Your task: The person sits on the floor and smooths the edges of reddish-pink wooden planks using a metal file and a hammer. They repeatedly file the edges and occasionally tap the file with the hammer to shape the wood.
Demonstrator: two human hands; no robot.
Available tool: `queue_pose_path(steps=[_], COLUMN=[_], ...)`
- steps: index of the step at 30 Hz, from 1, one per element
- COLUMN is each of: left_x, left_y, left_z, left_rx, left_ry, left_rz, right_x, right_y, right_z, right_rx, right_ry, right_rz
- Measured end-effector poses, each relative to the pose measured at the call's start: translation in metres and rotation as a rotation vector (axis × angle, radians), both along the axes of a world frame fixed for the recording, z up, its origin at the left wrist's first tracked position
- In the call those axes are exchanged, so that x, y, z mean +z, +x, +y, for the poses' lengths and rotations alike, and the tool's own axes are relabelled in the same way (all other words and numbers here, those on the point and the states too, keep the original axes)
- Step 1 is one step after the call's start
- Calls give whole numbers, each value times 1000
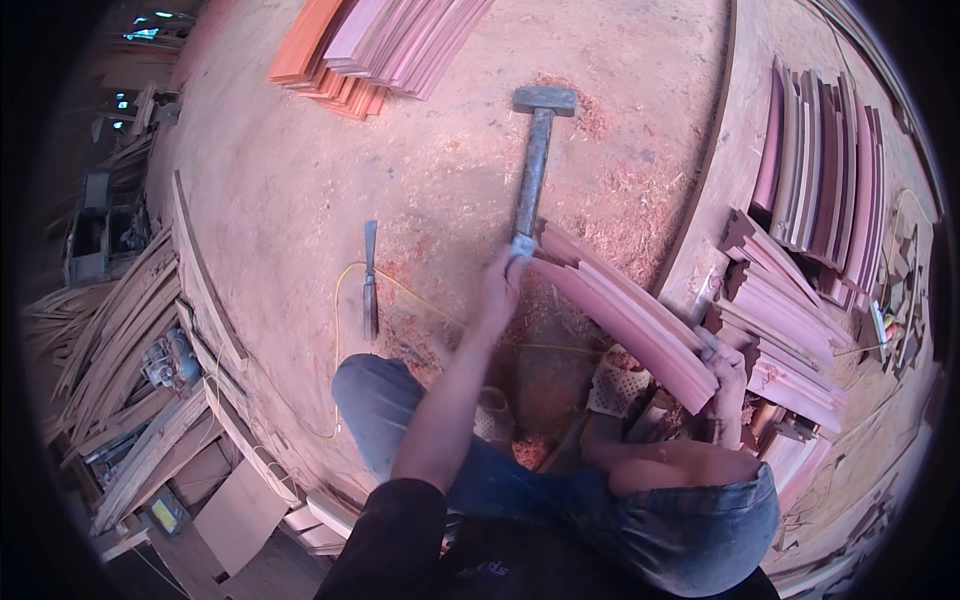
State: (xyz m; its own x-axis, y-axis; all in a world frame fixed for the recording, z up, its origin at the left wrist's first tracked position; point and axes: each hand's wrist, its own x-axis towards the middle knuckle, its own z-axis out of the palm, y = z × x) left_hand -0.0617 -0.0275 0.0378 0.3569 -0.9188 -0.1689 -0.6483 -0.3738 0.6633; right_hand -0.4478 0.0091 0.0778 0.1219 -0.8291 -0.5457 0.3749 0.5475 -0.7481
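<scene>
Across my lap, held out in front of me, is a curved pinkish strip of wood (630, 315) with lengthwise ridges. My left hand (502, 283) is closed at its far left end; something pale blue shows at the fingertips. Right there a hammer (534, 160) meets those fingers with its handle end, its grey metal head pointing away from me. Whether the fingers also touch the handle I cannot tell. My right hand (724, 378) grips the strip's near right end. A chisel (371, 280) with a dark handle lies on the floor to the left.
Stacked curved strips (400, 45) lie at the far left of centre, and more strips (825, 170) at the right. Cut pieces (780, 330) crowd beside my right hand. Wood shavings (640, 190) cover the floor. A yellow cord (338, 340) runs past the chisel. Scrap boards (110, 350) fill the left.
</scene>
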Motion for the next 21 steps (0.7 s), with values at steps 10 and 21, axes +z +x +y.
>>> queue_pose_path(steps=[10, 21], left_x=[-20, 88], left_y=[15, 49], left_z=[10, 15], left_rx=[-113, -214], left_ry=[79, -45], left_rz=[26, 119], right_x=[-7, 27], right_y=[-2, 12], right_z=[1, 25], right_rx=[2, 28], right_ry=[-49, 358], right_rz=[32, -117])
